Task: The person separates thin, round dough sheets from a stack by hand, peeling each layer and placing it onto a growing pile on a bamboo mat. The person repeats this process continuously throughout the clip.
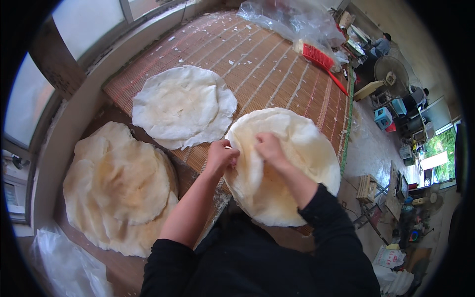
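Note:
A stack of large, thin, round pale sheets (311, 159), like dried dough skins, lies right in front of me. At the stack's left edge my left hand (221, 156) is closed with a bit of white sheet edge between thumb and finger. My right hand (271, 147) is curled over the upper middle of the top sheet, beside a raised fold; motion blur hides whether it pinches the sheet. Another flat whitish round stack (182, 105) with ragged edges rests farther off to the left. A thicker, wrinkled, yellowish stack (122, 185) sits at the near left.
White flakes are scattered over a slatted bamboo mat (222, 48). A red-handled brush (319, 59) and clear plastic sheeting (282, 18) lie at its far right. Another plastic bag (70, 263) is at the lower left. Windows line the left; two people, a standing fan (389, 76) and stools are to the right.

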A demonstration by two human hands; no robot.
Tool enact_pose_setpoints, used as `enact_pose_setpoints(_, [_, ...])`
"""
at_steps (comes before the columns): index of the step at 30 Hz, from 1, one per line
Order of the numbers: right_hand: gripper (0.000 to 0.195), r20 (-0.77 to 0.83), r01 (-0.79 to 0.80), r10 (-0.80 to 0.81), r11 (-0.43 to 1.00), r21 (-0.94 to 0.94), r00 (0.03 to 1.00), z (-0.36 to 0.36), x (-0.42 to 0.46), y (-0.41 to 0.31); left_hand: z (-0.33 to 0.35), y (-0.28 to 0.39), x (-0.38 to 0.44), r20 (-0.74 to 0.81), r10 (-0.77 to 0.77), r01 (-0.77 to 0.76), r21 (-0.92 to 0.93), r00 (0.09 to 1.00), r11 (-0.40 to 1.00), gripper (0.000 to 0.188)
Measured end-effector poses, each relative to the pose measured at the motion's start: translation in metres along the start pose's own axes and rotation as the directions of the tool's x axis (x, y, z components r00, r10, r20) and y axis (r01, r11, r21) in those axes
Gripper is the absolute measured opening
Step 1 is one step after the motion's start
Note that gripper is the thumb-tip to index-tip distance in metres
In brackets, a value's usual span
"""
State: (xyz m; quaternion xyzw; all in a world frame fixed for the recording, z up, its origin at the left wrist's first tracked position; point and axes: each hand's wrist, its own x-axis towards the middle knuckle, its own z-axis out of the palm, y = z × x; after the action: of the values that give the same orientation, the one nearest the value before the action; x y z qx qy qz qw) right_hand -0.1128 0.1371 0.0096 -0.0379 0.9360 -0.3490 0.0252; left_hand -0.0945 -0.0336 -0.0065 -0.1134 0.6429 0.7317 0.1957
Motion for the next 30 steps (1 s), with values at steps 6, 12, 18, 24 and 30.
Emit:
enact_pose_setpoints(6, [0.024, 0.221, -0.365, 0.335, 0.924, 0.11, 0.916, 0.008, -0.004, -0.049, 0.007, 0.005, -0.002, -0.043, 0.043, -0.026, 0.334, 0.998, 0.942, 0.014])
enact_pose_setpoints(12, [0.032, 0.192, -0.303, 0.258, 0.51, 0.805, 0.947, 0.016, -0.013, 0.028, -0.003, -0.01, 0.01, -0.049, -0.093, 0.096, 0.066, 0.994, 0.993, 0.005])
enact_pose_setpoints(18, [0.038, -0.092, 0.088, -0.018, 0.514, 0.853, 0.996, -0.167, -0.104, 0.101, -0.008, -0.01, 0.008, -0.086, -0.161, 0.161, -0.001, 0.983, 0.987, 0.003])
enact_pose_setpoints(24, [0.033, -0.429, -0.118, 0.402, 0.825, 0.552, 0.809, -0.368, -0.168, 0.056, -0.002, -0.005, 0.006, -0.112, -0.114, 0.123, 0.081, 0.987, 0.989, 0.002])
enact_pose_setpoints(30, [0.03, -0.146, -0.077, 0.129, 0.946, 0.316, 0.981, -0.322, -0.062, -0.024, -0.005, 0.0, -0.006, -0.088, 0.031, -0.021, 0.114, 0.996, 0.993, 0.008])
